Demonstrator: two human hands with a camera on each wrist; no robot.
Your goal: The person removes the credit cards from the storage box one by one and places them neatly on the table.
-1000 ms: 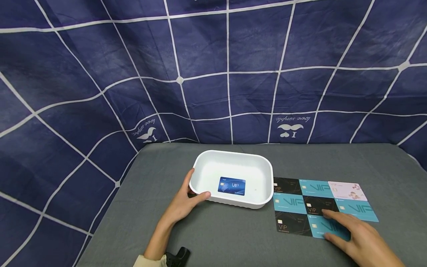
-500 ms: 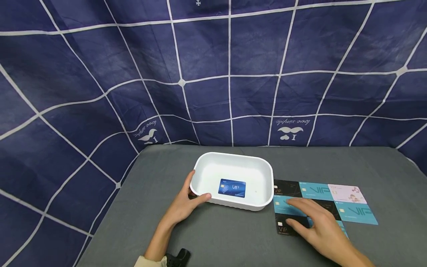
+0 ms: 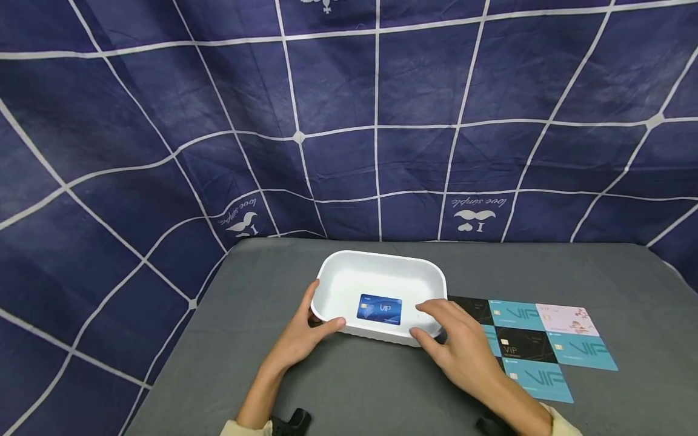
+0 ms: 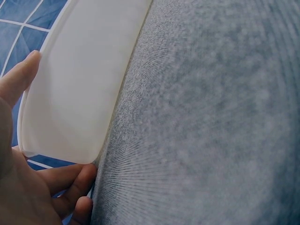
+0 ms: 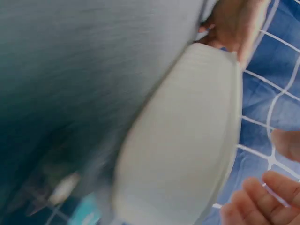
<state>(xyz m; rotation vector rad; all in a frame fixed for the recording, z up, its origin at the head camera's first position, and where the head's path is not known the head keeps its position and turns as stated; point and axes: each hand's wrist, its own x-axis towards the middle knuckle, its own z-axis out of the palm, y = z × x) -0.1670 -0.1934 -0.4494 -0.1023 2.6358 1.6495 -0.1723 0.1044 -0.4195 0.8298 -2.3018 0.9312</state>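
A white plastic box (image 3: 382, 270) stands on the grey table, with a blue VIP card (image 3: 378, 309) lying flat inside. My left hand (image 3: 294, 340) grips its left end, thumb at the front rim and fingers around the side; in the left wrist view, curled fingers (image 4: 75, 183) touch the lower corner. Over the box's right front part is my right hand (image 3: 463, 351), fingers and thumb apart, nothing between them. Beside the box on the right, VIP cards lie edge to edge: a pink card (image 3: 567, 319), black cards (image 3: 526, 345) and teal cards (image 3: 537, 378). My right hand hides some on the left.
Behind the table (image 3: 272, 272) hangs a dark blue curtain (image 3: 338, 163) with white grid lines, which also runs along the left side. In the right wrist view the cards are blurred at the lower left.
My right hand has moved left from over the teal and black cards to above the box's right part, uncovering the lower teal card. My left hand keeps its grip on the box.
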